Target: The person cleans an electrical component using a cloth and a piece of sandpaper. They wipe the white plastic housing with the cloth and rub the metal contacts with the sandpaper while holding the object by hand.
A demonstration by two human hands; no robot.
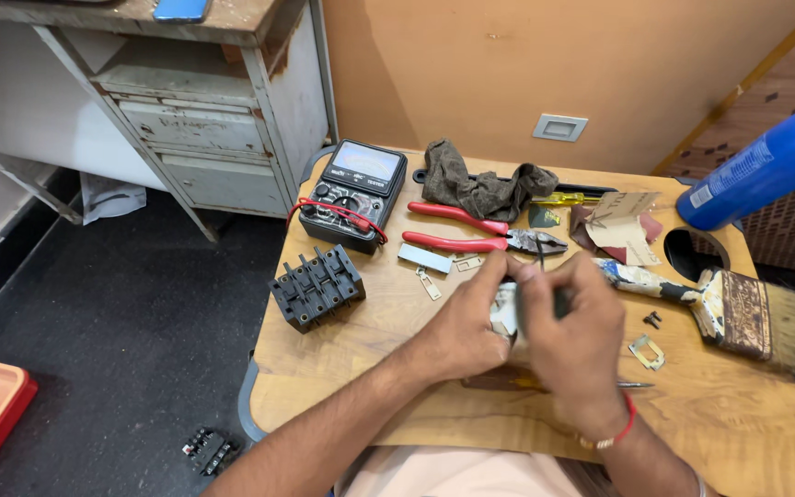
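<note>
Left hand: bare forearm, no sleeve. Right hand: thin red thread band round wrist, forearm bare.

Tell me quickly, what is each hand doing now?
Left hand: closed on a small whitish part.
Right hand: closed around something dark; what it is cannot be told.

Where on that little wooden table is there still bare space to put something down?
Bare wood lies along the table near its right corner, below the paintbrush, and at the near-left edge below the black terminal block. The back is crowded: multimeter, rag, red pliers, sandpaper. Both hands fill the middle.
</note>
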